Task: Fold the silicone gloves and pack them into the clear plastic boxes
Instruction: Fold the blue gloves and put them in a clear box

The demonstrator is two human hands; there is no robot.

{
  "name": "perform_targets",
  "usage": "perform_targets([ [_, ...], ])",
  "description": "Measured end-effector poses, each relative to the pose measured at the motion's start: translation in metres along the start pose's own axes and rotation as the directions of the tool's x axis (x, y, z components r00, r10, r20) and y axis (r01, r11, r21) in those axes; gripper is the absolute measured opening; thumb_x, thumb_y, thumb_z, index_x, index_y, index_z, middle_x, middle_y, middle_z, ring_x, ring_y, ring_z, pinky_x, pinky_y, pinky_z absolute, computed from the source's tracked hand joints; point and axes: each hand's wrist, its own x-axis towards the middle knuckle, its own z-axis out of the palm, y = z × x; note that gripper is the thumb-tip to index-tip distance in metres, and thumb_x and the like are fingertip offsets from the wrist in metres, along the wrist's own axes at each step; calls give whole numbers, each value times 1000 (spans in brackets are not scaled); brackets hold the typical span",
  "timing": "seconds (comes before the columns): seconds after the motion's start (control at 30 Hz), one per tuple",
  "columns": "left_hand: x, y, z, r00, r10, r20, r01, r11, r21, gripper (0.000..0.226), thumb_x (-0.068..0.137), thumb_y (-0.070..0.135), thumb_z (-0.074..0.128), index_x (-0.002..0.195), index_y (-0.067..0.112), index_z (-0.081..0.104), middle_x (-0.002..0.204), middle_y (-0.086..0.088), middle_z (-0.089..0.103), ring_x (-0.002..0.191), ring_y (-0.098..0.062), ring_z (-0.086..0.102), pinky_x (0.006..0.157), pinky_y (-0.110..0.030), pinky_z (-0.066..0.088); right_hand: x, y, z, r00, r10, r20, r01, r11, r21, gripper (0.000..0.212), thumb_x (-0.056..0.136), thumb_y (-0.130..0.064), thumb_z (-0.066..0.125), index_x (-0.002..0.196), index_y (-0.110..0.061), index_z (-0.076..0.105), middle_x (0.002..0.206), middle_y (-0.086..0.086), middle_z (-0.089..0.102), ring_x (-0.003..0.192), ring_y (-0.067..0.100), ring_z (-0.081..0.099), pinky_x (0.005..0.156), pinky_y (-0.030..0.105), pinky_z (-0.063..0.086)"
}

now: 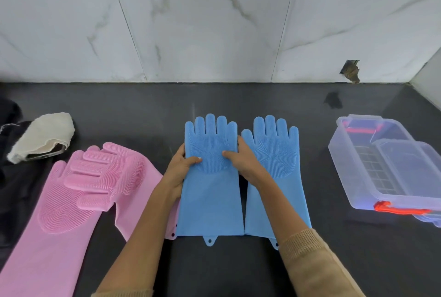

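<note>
Head view: two blue silicone gloves flat on the dark tabletop [238,270], side by side, long axes running from the near edge toward the tiled wall [214,34], fingers pointing at the wall, cuffs nearest the camera. Left blue glove [210,199] gripped at both edges of its palm: left hand [180,167] curled round the left edge, thumb on the bristled face; right hand [243,160] curled round the right edge, thumb likewise on top. Fingers of both hands tucked under the glove, out of sight. Right blue glove [274,153] just beside the held one, partly hidden by the right forearm and tan sleeve [310,261], its hanging tab only half showing. Left of the blue pair, two pink silicone gloves [71,201], overlapped, angled, lower ends cut off by the frame. Beyond these, a cream cloth [43,134] over something hard to make out. Right of the blue pair, well apart, clear plastic boxes [381,167] with orange-red latches, one resting in the other, the near corner cut off at the frame edge.
</note>
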Motion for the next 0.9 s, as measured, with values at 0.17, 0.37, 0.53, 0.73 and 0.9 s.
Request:
perform_targets([
  [0.17, -7, -5, -6, 966, 219, -140, -159, 923, 351, 33, 80, 8, 71, 110, 19, 61, 104, -1, 71, 85, -14, 71, 65, -28, 58, -12, 6, -1, 980, -88, -177, 59, 984, -167, 40, 84, -19, 69, 118, -8, 50, 118, 7, 62, 99, 19, 62, 79, 28, 52],
  [0.37, -31, -27, -13, 811, 537, -233, -150, 576, 804, 26, 83, 38, 66, 105, 24, 67, 82, 13, 64, 68, -4, 59, 56, -16, 39, -31, 15, -17, 964, -146, -223, 58, 932, -357, 49, 83, -11, 69, 126, 1, 48, 127, 9, 57, 82, 14, 62, 75, 19, 43],
  [0.53, -37, -31, -6, 755, 618, -218, -98, 436, 895, 24, 88, 43, 58, 96, 23, 68, 65, 18, 50, 55, -2, 46, 50, -16, 27, -34, 18, -23, 961, -120, -249, 46, 957, -286, 47, 77, -7, 75, 121, -5, 58, 111, 8, 66, 70, 4, 60, 56, 5, 44],
  [0.73, -34, -33, -5, 761, 612, -215, -71, 408, 910, 28, 89, 44, 55, 95, 20, 68, 75, 12, 58, 58, -5, 47, 52, -16, 30, -36, 21, -19, 936, -173, -306, 97, 964, -247, 35, 76, -4, 75, 109, -5, 65, 92, 2, 66, 71, 3, 62, 57, 2, 46],
  [0.9, -32, -36, -2, 753, 611, -244, 1, 370, 929, 35, 89, 48, 51, 100, 18, 65, 80, 7, 55, 70, -10, 50, 62, -25, 37, -52, 28, -24, 873, -330, -359, 214, 920, -327, 19, 84, -11, 69, 103, -13, 69, 91, -6, 68, 78, -2, 61, 69, 0, 45],
])
